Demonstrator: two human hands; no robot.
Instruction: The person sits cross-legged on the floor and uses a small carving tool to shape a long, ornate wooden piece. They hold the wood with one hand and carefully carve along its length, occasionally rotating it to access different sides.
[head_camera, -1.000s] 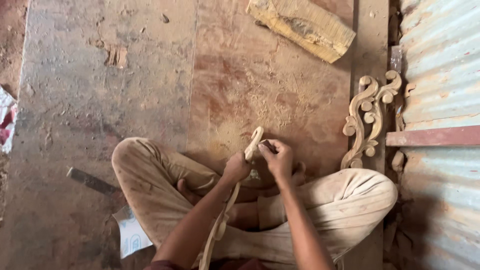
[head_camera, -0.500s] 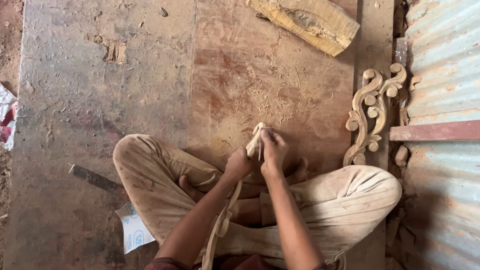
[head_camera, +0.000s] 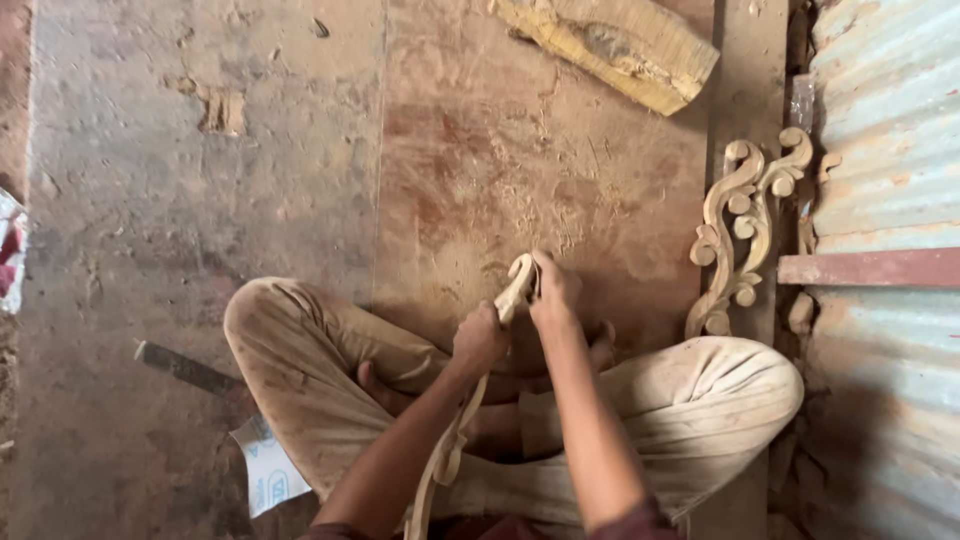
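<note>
On the floor at the far left, one dark flat tool (head_camera: 185, 368) and one white printed paper (head_camera: 265, 470) are seen beside the crossed legs. One long carved wooden strip (head_camera: 448, 445) is gripped over the lap by the left hand (head_camera: 478, 340), fingers wrapped round it; its scrolled tip is pinched by the right hand (head_camera: 553, 292). Hand-finishing appears under way; steady support would be needed next. One finished scroll carving (head_camera: 745, 225) and one rough log (head_camera: 610, 45) lie rightward.
</note>
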